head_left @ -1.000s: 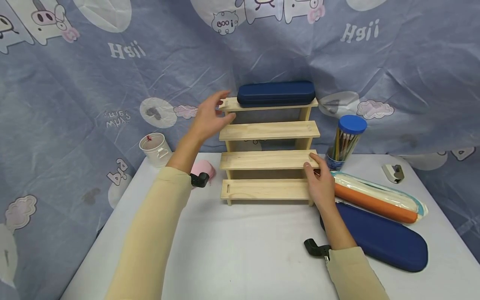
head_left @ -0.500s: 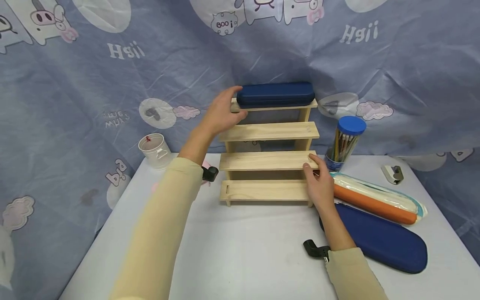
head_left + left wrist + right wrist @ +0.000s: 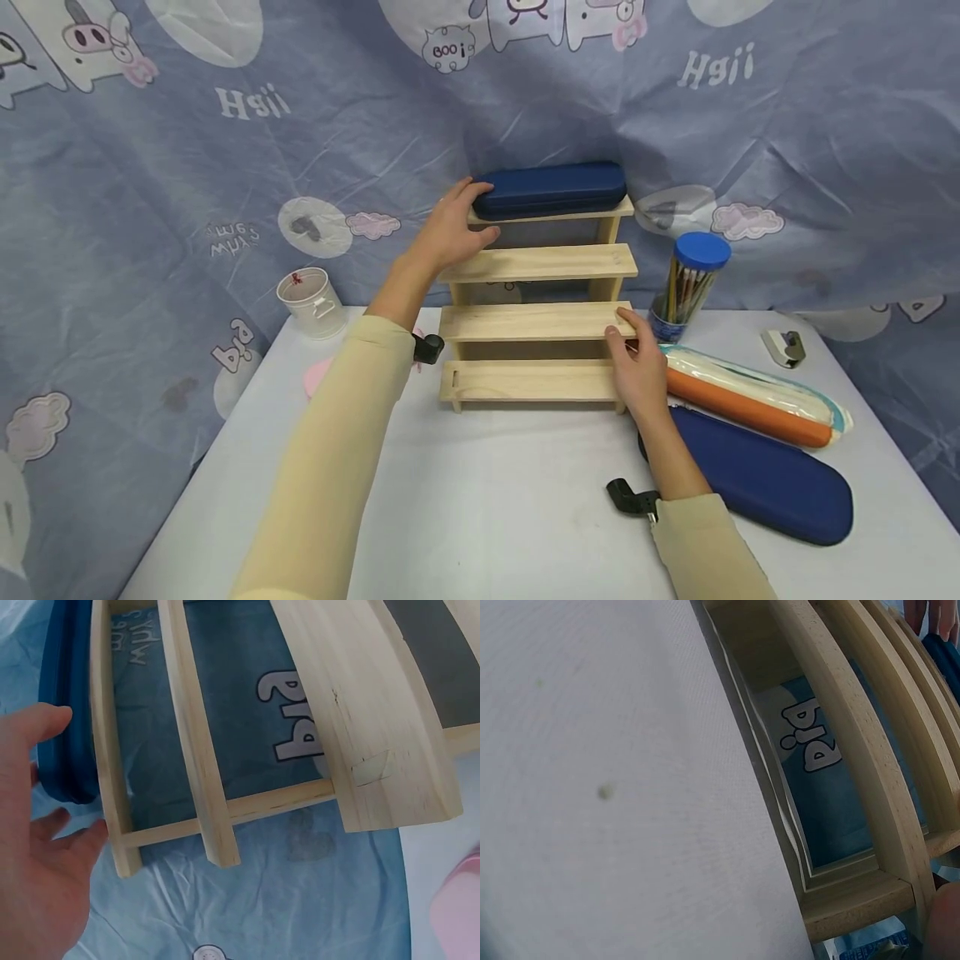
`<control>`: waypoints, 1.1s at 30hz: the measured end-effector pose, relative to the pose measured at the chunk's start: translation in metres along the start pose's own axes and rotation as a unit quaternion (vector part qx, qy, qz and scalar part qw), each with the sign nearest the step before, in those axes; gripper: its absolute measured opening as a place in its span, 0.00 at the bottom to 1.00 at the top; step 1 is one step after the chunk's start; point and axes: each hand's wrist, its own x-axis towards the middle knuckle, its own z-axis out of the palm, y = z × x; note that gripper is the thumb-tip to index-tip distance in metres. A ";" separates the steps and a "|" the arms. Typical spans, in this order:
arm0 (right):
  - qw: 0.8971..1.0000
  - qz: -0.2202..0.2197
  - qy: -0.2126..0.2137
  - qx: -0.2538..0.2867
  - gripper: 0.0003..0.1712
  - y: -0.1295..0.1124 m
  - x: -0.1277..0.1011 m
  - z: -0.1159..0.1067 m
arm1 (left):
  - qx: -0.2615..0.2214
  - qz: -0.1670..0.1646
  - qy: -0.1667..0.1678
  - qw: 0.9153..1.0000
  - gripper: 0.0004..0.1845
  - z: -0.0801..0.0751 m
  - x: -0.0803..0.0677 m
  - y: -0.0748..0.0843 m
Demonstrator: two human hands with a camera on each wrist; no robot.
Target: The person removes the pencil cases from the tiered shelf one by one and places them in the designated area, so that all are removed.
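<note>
A stepped wooden rack (image 3: pixel 536 321) with several shelves stands against the cloth. On its top shelf lies a long navy case (image 3: pixel 555 190), its left end slightly lower than its right. My left hand (image 3: pixel 450 233) holds the case's left end, and the left wrist view shows one digit across the case (image 3: pixel 67 765) and other fingers beside the shelf end. My right hand (image 3: pixel 637 362) grips the right end of the second shelf from the bottom. In the right wrist view little of that hand shows at the edge.
Right of the rack stand a blue-lidded jar of brushes (image 3: pixel 692 275), a clear pouch with an orange band (image 3: pixel 750 400), a larger navy case (image 3: pixel 772 483) and a small white-and-grey object (image 3: pixel 784 348). At left are a white bucket (image 3: pixel 309 302) and something pink (image 3: pixel 316 377).
My left hand has moved right from beside the top shelf onto the end of the navy case. The case has shifted slightly left and tilted. My right hand stays in place.
</note>
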 end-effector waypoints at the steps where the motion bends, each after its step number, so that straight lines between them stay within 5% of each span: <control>1: 1.000 -0.001 0.001 0.000 0.30 0.000 0.000 0.000 | -0.004 0.003 0.006 1.000 0.36 0.000 -0.001 0.000; 12: 1.000 -0.002 -0.004 0.001 0.31 -0.001 -0.002 0.000 | -0.050 0.053 0.104 0.992 0.23 0.008 -0.004 -0.002; 24: 1.000 -0.006 0.000 0.002 0.31 0.001 -0.001 0.000 | -0.164 0.108 0.187 0.963 0.22 0.020 -0.013 -0.006; 33: 1.000 -0.005 0.001 0.001 0.30 0.001 0.000 -0.001 | -0.245 0.097 0.211 0.941 0.20 0.028 -0.026 -0.004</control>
